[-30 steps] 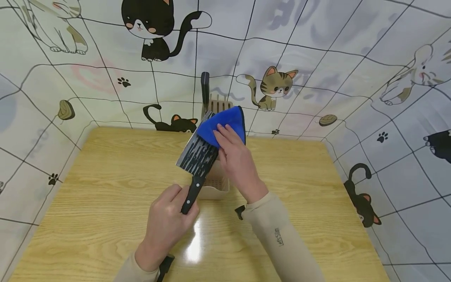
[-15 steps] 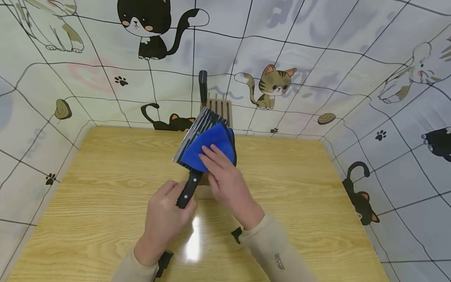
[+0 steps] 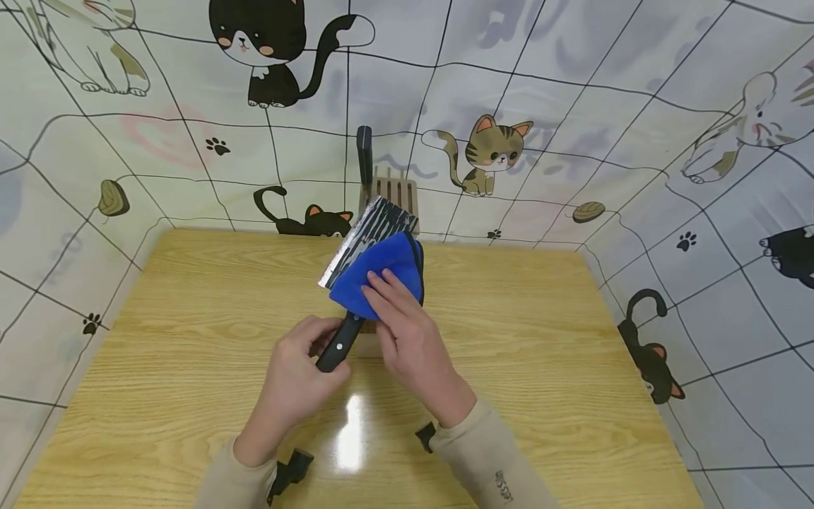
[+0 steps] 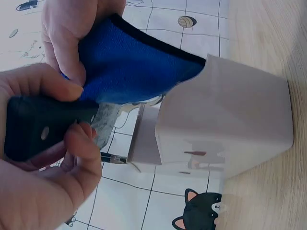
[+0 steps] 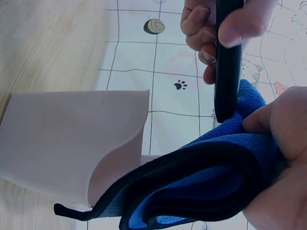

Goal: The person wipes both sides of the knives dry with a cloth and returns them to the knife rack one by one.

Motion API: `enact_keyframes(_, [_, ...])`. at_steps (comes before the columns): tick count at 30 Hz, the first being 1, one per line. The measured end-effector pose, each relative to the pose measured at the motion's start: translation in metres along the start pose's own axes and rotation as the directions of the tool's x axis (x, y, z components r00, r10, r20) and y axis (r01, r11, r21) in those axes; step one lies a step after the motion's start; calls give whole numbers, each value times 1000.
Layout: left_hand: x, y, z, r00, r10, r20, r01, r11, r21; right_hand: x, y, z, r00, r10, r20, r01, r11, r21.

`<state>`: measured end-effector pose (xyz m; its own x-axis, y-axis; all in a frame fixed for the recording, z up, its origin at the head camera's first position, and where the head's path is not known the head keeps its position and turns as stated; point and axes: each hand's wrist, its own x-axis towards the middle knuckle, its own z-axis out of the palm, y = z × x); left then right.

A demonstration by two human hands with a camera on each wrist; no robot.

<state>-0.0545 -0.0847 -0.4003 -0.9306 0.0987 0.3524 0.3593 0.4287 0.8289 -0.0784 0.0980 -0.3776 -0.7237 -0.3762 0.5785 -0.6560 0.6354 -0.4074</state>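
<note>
My left hand grips a cleaver by its black riveted handle, the thumb and fingers on either side of it. The cleaver's blade, streaked black and silver, points up and away, tilted to the right. A blue cloth with black edging covers the lower part of the blade, next to the handle. My right hand holds that cloth, its fingers lying over the top. In the right wrist view the folded cloth hangs in loops beneath the right hand.
Behind the cleaver a pale utensil holder stands on the wooden table. Its slotted brown back rises beside a black upright handle. A cat-patterned tiled sheet walls in the back and sides.
My right hand has brought the cloth down the blade from its upper right part to beside the handle. The cleaver has shifted slightly, and my left fingers have loosened a little on the handle.
</note>
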Motion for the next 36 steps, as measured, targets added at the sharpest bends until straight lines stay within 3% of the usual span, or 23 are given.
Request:
enact_keyframes(4, [0, 1, -1, 1000, -11, 26, 12, 998, -57, -1, 1, -1, 1000, 17, 1, -18, 1000, 9])
enact_keyframes(11, [0, -2, 5, 994, 65, -83, -73, 992, -102, -7, -3, -1, 1000, 6, 8, -6, 1000, -9])
enact_keyframes(16, [0, -2, 8, 990, 70, -119, -83, 991, -104, -12, -8, -2, 999, -13, 30, 15, 998, -62])
enact_keyframes(23, [1, -6, 10, 986, 88, -139, -95, 994, -49, -18, -13, -1, 995, -79, 66, 87, 989, -120])
enact_keyframes(31, [1, -6, 10, 984, 90, -157, -88, 996, 17, -23, -21, -1, 977, -199, 75, 207, 972, -111])
enact_keyframes(36, [2, -7, 11, 973, 154, -174, -141, 986, 84, -22, -24, -3, 960, -267, 85, 274, 959, -78])
